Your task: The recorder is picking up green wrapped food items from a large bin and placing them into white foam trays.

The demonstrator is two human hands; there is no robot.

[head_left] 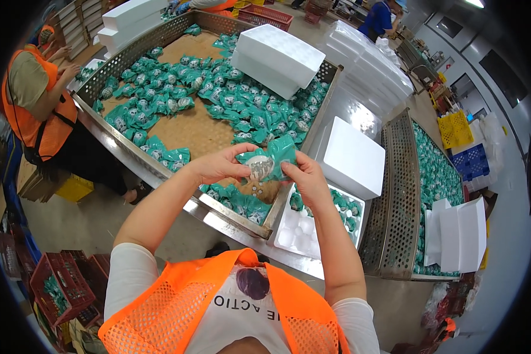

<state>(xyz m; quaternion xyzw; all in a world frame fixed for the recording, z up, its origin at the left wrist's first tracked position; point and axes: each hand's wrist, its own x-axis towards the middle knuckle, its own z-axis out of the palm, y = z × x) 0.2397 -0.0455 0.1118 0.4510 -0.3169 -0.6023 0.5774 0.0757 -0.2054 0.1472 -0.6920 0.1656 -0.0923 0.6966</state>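
Note:
My left hand (218, 165) and my right hand (304, 177) both grip one green-wrapped round packet (266, 159), held up over the near corner of a big perforated metal tray (159, 171). The packet's clear middle shows a pale egg-like item. Many more green packets (218, 88) lie spread across the tray's brown floor. Just below my right hand sits a white foam tray with round cells (295, 227), several cells at its far right holding green packets (345, 206).
A white foam lid (353, 156) rests beside the cell tray, and a foam box (277, 59) sits on the packets. A person in an orange vest (38, 106) works at the left. A second metal tray (436, 177) of packets stands at the right; red crates (59, 289) lie lower left.

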